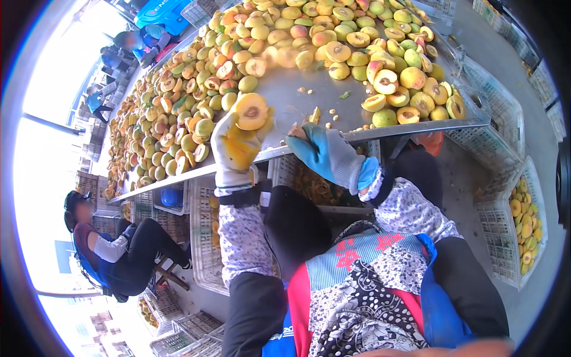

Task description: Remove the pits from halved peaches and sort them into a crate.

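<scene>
My left hand [241,143], in a white glove with a yellow-stained palm, holds up a halved yellow peach [251,111]. Its cut face is turned towards me and shows a brownish centre. Just right of it, over the near edge of the metal table [290,91], is my right hand [323,154] in a blue-and-grey coated glove. Its fingers are curled in; a small brownish bit shows at their tips, too unclear to name. Halved peaches [178,93] are heaped across the table's left and back. More peach halves [410,96] lie at the right.
Loose pits [332,111] dot the table. Beneath it, a plastic crate [316,183] holds scraps. White crates stand at right, one crate [499,241] with peach halves. A person [120,250] sits at left; other people [142,42] are farther back. A blue tub [163,15] stands beyond.
</scene>
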`<state>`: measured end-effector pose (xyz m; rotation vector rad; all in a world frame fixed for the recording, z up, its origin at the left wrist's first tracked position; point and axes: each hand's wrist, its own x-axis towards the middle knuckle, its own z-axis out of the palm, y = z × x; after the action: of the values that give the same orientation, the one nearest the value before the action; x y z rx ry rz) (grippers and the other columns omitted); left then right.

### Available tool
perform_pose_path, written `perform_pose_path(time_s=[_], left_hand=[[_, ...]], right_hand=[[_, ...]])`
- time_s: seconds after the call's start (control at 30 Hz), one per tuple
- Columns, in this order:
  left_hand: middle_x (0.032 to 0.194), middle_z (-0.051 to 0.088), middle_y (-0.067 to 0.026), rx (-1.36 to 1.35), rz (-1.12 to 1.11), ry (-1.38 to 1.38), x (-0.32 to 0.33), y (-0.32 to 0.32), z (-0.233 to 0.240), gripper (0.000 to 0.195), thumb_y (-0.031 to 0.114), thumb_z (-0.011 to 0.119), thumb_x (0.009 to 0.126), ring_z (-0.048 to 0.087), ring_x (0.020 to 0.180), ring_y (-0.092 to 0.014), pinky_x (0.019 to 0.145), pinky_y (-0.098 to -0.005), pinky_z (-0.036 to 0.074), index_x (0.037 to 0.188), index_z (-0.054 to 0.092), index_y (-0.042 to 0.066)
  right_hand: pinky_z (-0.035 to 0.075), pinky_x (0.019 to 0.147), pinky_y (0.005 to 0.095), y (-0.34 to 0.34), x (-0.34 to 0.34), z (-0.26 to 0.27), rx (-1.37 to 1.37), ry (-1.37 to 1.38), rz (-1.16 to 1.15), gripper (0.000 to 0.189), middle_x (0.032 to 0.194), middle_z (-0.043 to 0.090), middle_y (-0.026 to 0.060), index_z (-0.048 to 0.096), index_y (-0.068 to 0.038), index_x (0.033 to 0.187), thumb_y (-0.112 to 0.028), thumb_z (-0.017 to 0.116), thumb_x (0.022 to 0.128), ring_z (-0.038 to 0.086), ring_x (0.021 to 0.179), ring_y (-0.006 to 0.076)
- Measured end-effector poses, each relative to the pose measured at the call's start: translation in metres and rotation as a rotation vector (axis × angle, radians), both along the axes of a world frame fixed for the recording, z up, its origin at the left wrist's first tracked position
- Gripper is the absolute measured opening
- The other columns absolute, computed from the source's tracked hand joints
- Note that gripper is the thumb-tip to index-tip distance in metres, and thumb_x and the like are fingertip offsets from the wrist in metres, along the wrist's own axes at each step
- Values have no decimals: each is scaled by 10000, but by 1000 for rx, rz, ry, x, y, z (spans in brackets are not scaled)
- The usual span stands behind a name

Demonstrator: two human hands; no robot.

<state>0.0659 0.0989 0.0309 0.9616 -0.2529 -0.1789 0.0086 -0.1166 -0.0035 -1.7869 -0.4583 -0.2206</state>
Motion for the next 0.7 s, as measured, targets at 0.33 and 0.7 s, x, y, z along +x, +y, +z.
perform_pose_path(time_s=[0.33,0.7], left_hand=[[1352,513,-260,-95,192,53,-37,-74,-2,601,404,464,998,562,1169,-428,966,-524,494,1468,344,48],[1193,640,-170,-18,364,74,-20,-72,-38,530,428,453,993,635,1051,-332,899,-444,539,1306,547,11]], right_hand=[[483,542,430,4,3,-15,-133,-53,-98,239,769,650,227,621,-7,956,-245,632,949,665,713,404],[502,588,473,9,-3,-22,-161,-21,-27,312,762,648,246,633,-5,956,-315,602,957,651,736,444]])
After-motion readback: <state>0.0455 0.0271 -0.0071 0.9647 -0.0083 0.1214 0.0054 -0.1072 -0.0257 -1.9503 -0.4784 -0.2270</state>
